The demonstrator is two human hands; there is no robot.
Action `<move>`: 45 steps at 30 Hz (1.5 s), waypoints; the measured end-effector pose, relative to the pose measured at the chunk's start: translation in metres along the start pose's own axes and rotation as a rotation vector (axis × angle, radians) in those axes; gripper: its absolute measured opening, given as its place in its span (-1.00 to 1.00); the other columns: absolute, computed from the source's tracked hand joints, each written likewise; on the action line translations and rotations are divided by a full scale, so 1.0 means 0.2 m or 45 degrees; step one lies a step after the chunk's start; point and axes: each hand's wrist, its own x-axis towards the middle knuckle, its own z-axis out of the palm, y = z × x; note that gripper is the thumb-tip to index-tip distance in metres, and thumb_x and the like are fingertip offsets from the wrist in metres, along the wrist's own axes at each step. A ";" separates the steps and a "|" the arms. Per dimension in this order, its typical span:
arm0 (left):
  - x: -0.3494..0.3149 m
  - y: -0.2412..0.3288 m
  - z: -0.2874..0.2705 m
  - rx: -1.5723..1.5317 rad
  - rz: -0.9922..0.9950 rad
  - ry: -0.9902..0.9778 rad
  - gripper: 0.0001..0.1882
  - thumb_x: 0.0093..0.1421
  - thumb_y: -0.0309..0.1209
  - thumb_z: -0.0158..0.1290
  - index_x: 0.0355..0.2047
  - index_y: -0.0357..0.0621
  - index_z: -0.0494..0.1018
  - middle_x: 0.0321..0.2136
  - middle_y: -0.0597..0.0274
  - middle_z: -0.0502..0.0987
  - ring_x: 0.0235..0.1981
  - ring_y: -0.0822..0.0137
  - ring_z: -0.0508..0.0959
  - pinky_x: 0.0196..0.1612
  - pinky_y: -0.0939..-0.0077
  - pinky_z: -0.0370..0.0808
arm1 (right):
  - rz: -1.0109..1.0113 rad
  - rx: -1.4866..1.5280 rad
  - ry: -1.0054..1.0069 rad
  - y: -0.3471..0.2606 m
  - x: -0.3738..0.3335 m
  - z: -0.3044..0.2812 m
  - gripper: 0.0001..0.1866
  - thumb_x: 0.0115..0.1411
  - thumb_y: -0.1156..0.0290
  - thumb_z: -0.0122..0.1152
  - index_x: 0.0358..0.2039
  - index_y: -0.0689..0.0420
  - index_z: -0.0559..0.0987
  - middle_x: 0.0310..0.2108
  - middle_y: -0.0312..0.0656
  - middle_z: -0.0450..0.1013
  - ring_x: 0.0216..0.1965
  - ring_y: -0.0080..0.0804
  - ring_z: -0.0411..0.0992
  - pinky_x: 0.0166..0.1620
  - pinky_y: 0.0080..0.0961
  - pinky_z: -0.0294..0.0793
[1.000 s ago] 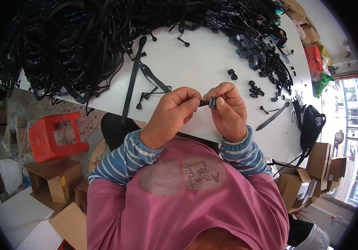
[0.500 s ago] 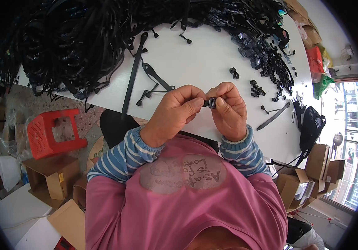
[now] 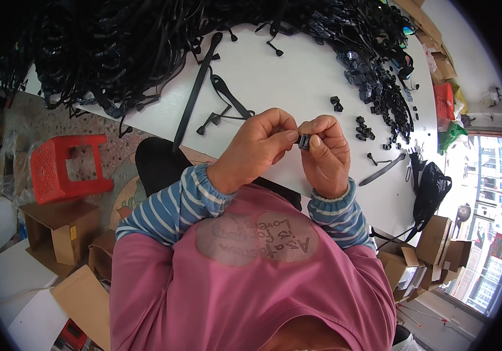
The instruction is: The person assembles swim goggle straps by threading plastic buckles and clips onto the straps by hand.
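A small black plastic buckle (image 3: 304, 141) is pinched between the thumb and fingers of my right hand (image 3: 330, 158), above the near part of the white table. Close beside it, on its left, my left hand (image 3: 256, 143) is closed in a pinch. A sliver of black strap shows between those fingertips and the buckle; most of it is hidden. Behind my left hand a flat black strap (image 3: 227, 93) with thin cords lies on the table, its near end running out of sight. Further left lies a longer black strap (image 3: 197, 88).
A big heap of black straps (image 3: 110, 52) covers the far left of the table (image 3: 286, 70). Loose black buckles (image 3: 365, 128) and a pile of small black parts (image 3: 391, 99) lie at the right, near a black pouch (image 3: 432, 190). A red stool (image 3: 66, 169) stands left.
The view has shifted slightly, moving the table things a little. My fingertips stay at the buckle, which now looks more tilted, and less strap shows beside it.
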 end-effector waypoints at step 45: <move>0.01 0.01 0.03 -0.083 -0.107 -0.064 -0.95 0.15 -0.52 -0.12 -0.41 -0.15 0.36 -0.66 0.50 0.24 -0.69 0.68 0.15 -0.66 0.83 0.08 | -0.047 0.114 -0.005 -0.01 0.00 -0.05 -0.89 0.13 0.52 -0.05 -0.31 0.17 0.27 -0.41 -0.23 0.31 -0.37 -0.53 0.21 -0.22 -0.59 0.19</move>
